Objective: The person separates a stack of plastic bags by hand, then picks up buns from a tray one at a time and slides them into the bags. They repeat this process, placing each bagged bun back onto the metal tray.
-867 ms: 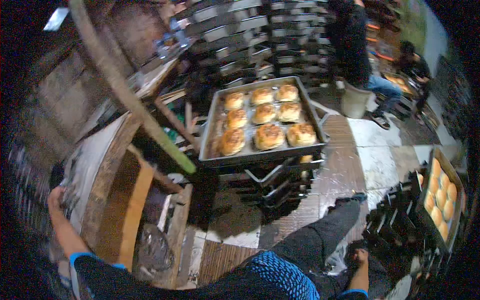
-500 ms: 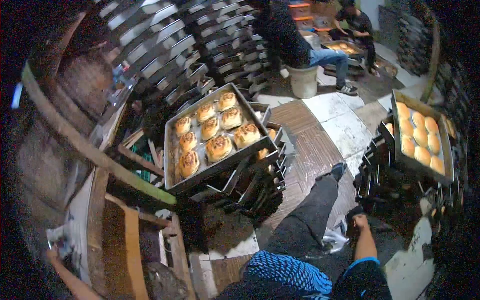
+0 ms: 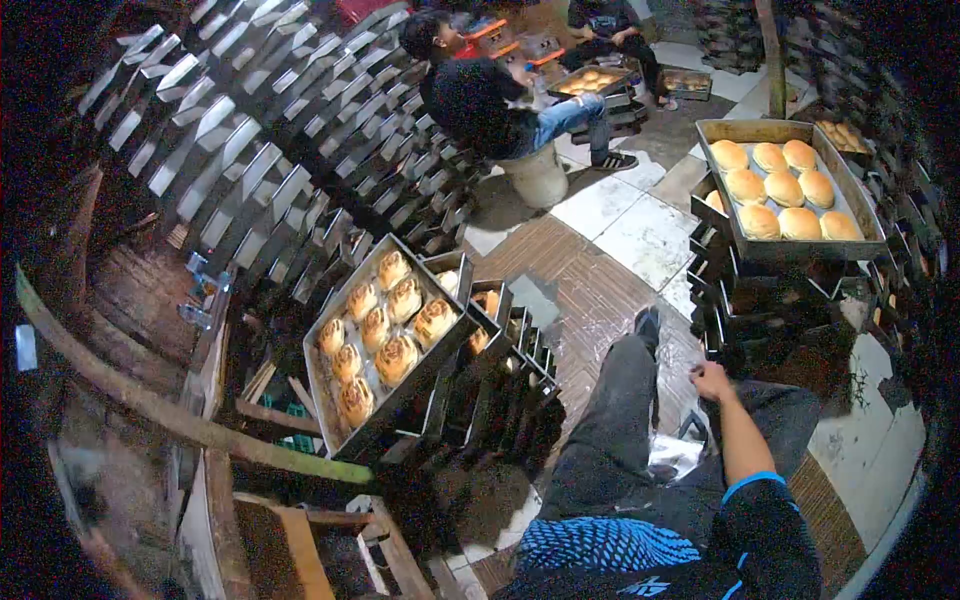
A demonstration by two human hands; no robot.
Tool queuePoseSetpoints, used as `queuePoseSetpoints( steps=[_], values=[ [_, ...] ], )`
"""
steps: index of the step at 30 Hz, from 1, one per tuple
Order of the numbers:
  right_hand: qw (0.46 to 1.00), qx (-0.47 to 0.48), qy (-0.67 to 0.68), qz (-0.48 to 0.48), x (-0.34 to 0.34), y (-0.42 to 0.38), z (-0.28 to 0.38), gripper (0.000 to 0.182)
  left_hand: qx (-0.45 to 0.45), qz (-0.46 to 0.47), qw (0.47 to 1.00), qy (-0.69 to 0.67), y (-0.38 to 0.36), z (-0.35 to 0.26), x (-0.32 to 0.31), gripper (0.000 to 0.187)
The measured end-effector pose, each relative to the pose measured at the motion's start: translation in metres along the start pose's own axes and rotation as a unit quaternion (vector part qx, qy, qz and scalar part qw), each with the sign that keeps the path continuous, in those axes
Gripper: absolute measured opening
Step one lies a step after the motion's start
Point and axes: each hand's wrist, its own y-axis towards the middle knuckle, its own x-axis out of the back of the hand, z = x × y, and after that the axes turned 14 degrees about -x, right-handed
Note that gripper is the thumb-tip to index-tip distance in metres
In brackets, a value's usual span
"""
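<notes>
My right hand [image 3: 711, 382] is closed above my right thigh, its fingers curled; anything inside them is too small to make out. Just below it, between my legs, lies shiny clear plastic [image 3: 675, 455]. A faint skin-coloured smear at the lower left edge is my left hand [image 3: 103, 555], too blurred to read its fingers. On a stack at left centre, a tilted metal tray [image 3: 440, 350] holds several buns with browned, swirled tops. Another metal tray [image 3: 872, 212], on the right stack, holds several smooth golden buns.
A person [image 3: 480, 105] sits on a white bucket [image 3: 537, 178]. Another person [image 3: 605, 28] sits farther back near a tray of buns [image 3: 592, 82]. Stacked dark trays [image 3: 250, 150] line the upper left. A curved wooden rail [image 3: 150, 410] crosses the left side.
The view has turned, shifting the trays and seated people within it. My right hand has risen and moved forward from beside my knee. My left arm, clearer before, has become a smear.
</notes>
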Motion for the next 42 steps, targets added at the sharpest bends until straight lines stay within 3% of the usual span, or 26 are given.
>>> queuePoseSetpoints(
  steps=[1, 2, 4, 5, 7, 9, 11, 12, 13, 14, 15, 16, 17, 18, 20, 21, 23, 24, 25, 27, 29, 31, 33, 34, 37, 42],
  values=[
    [0.999, 0.017, 0.020, 0.018, 0.016, -0.011, 0.026, 0.036, -0.029, 0.000, 0.999, 0.025, 0.014, -0.029, 0.024, 0.069],
    [0.997, 0.046, 0.061, 0.012, 0.032, -0.029, 0.052, 0.035, -0.164, -0.072, 0.983, -0.043, 0.031, -0.059, 0.041, 0.050],
    [0.994, 0.090, 0.067, 0.002, 0.036, -0.030, 0.066, 0.035, -0.416, -0.218, 0.866, -0.171, 0.068, -0.121, 0.072, 0.015],
    [0.994, 0.078, 0.073, 0.019, 0.053, -0.044, 0.085, 0.034, -0.455, -0.228, 0.830, -0.229, 0.078, -0.151, 0.085, 0.018],
    [0.976, 0.085, 0.179, 0.091, 0.063, -0.047, 0.094, 0.028, -0.433, -0.155, 0.790, -0.405, 0.082, -0.233, 0.109, 0.025],
    [0.948, 0.081, 0.261, 0.160, 0.096, -0.070, 0.119, 0.033, -0.382, -0.028, 0.695, -0.608, 0.066, -0.318, 0.135, 0.032],
    [0.875, 0.160, 0.387, 0.245, 0.114, -0.078, 0.129, 0.037, -0.297, 0.135, 0.489, -0.809, 0.033, -0.398, 0.166, 0.040],
    [0.850, 0.168, 0.401, 0.297, 0.128, -0.087, 0.137, 0.050, -0.243, 0.219, 0.357, -0.875, 0.015, -0.436, 0.184, 0.044],
    [0.790, 0.181, 0.466, 0.355, 0.136, -0.095, 0.143, 0.069, -0.210, 0.277, 0.250, -0.904, -0.005, -0.471, 0.207, 0.048],
    [0.757, 0.214, 0.475, 0.396, 0.145, -0.101, 0.147, 0.089, -0.246, 0.269, 0.225, -0.904, -0.024, -0.506, 0.234, 0.052],
    [0.719, 0.203, 0.505, 0.432, 0.154, -0.117, 0.155, 0.095, -0.293, 0.154, 0.318, -0.888, -0.046, -0.532, 0.277, 0.049],
    [0.717, 0.222, 0.503, 0.428, 0.151, -0.116, 0.145, 0.090, -0.532, 0.139, 0.213, -0.808, -0.032, -0.582, 0.287, 0.041],
    [0.714, 0.241, 0.502, 0.424, 0.148, -0.116, 0.135, 0.087, -0.533, 0.187, 0.175, -0.806, -0.055, -0.617, 0.320, 0.035],
    [0.711, 0.259, 0.501, 0.420, 0.144, -0.115, 0.125, 0.085, -0.506, 0.253, 0.129, -0.815, -0.080, -0.651, 0.347, 0.035],
    [0.853, 0.223, 0.393, 0.262, 0.139, -0.115, 0.100, 0.075, -0.462, 0.358, 0.073, -0.808, -0.132, -0.716, 0.374, 0.037],
    [0.930, 0.167, 0.320, 0.078, 0.168, -0.145, 0.117, 0.071, -0.443, 0.393, 0.063, -0.803, -0.151, -0.741, 0.386, 0.039],
    [0.879, 0.017, 0.464, 0.104, 0.175, -0.149, 0.101, 0.067, -0.336, 0.385, 0.065, -0.857, -0.173, -0.746, 0.426, 0.049],
    [0.866, -0.037, 0.492, 0.083, 0.163, -0.147, 0.084, 0.058, -0.223, 0.437, -0.039, -0.870, -0.188, -0.750, 0.439, 0.062],
    [0.840, 0.008, 0.535, 0.090, 0.159, -0.147, 0.070, 0.051, -0.214, 0.432, -0.029, -0.876, -0.202, -0.759, 0.444, 0.069],
    [0.743, -0.004, 0.667, 0.055, 0.149, -0.152, 0.064, 0.047, -0.276, 0.544, -0.117, -0.783, -0.240, -0.781, 0.440, 0.067],
    [0.756, 0.001, 0.654, -0.008, 0.145, -0.147, 0.063, 0.045, -0.264, 0.580, -0.191, -0.746, -0.275, -0.788, 0.441, 0.061],
    [0.792, -0.006, 0.608, -0.045, 0.143, -0.144, 0.068, 0.039, -0.254, 0.575, -0.197, -0.753, -0.290, -0.788, 0.438, 0.056],
    [0.837, -0.063, 0.525, -0.140, 0.117, -0.126, 0.065, 0.035, -0.207, 0.642, -0.195, -0.712, -0.308, -0.801, 0.424, 0.053],
    [0.827, -0.071, 0.545, -0.117, 0.117, -0.122, 0.063, 0.035, -0.100, 0.672, -0.312, -0.664, -0.323, -0.811, 0.417, 0.049],
    [0.802, -0.090, 0.588, -0.061, 0.123, -0.133, 0.084, 0.035, -0.078, 0.647, -0.252, -0.716, -0.290, -0.783, 0.420, 0.042],
    [0.793, -0.163, 0.585, 0.048, 0.123, -0.162, 0.098, 0.036, -0.047, 0.637, -0.264, -0.723, -0.316, -0.805, 0.410, 0.049]
  ],
)
